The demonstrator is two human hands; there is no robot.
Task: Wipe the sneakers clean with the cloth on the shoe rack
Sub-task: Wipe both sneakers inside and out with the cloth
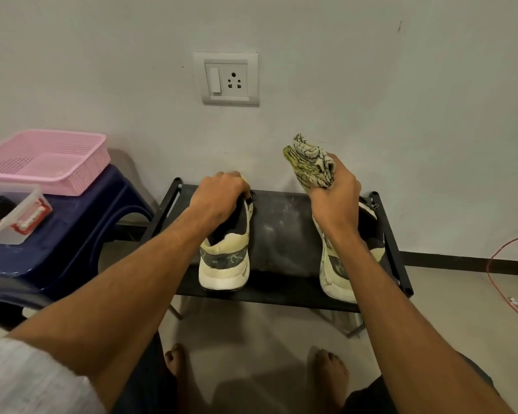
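Two cream and grey sneakers stand heel-toward-me on the black shoe rack [281,234]. My left hand [219,195] grips the front upper of the left sneaker [226,264], fingers curled over its tongue area. My right hand [338,198] holds a bunched yellow-and-cream patterned cloth [308,162] raised above the right sneaker [335,276]. My right forearm hides much of that sneaker.
A dark blue plastic stool [72,234] at left carries a pink perforated basket [45,159] and a clear plastic box [12,213]. A wall socket [226,79] is above the rack. An orange cable [503,279] trails on the floor at right. My bare feet [329,375] are below the rack.
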